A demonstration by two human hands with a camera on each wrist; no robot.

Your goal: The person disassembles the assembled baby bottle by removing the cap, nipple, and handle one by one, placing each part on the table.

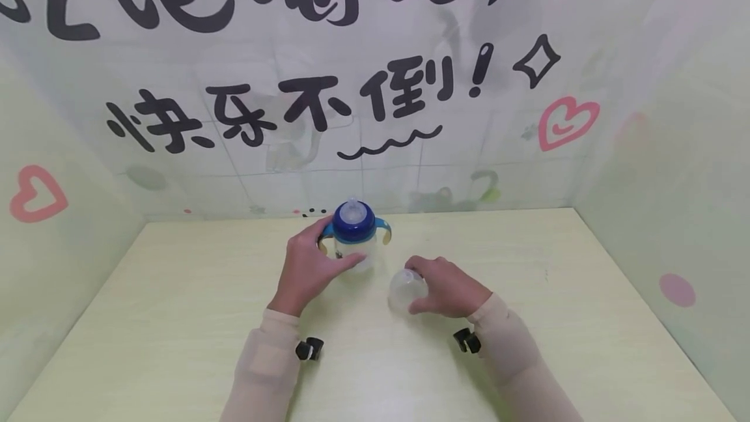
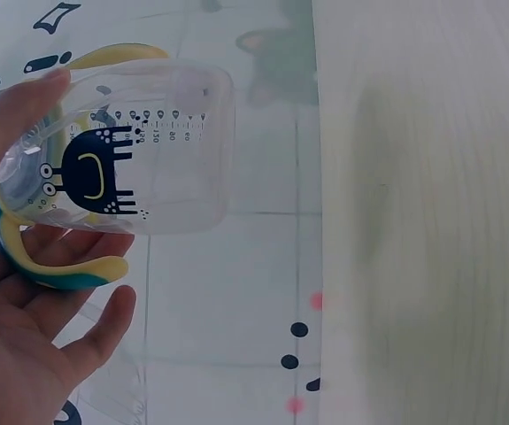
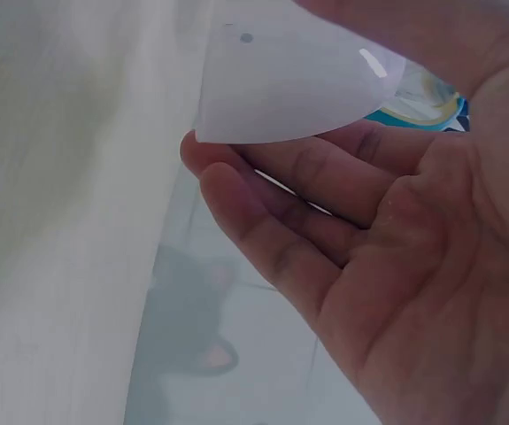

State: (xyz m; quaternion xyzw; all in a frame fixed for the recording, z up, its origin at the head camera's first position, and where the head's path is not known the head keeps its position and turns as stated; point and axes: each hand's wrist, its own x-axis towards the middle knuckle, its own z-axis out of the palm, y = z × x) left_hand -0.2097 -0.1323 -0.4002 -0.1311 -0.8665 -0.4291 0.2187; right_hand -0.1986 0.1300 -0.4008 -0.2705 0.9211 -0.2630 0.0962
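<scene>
My left hand (image 1: 312, 264) grips a baby bottle (image 1: 355, 256) round its clear body, thumb on the near side. The bottle is upright, with a blue collar (image 1: 355, 230), a clear teat on top and two curved blue-and-yellow handles. A dark cartoon monster and a measuring scale are printed on the bottle's wall (image 2: 174, 190) in the left wrist view. To the right and nearer, my right hand (image 1: 448, 286) holds a translucent dome-shaped cap (image 1: 406, 292) between thumb and fingers. Its rounded end points up, and its rim (image 3: 203, 106) faces the table in the right wrist view.
A pale wood-grain table (image 1: 193, 318) lies under both hands. Behind it rises a printed backdrop (image 1: 316, 168) with dark lettering and pink hearts, with side panels left and right. A black clip (image 1: 309, 348) sits at the left wrist, another black clip (image 1: 467, 340) at the right.
</scene>
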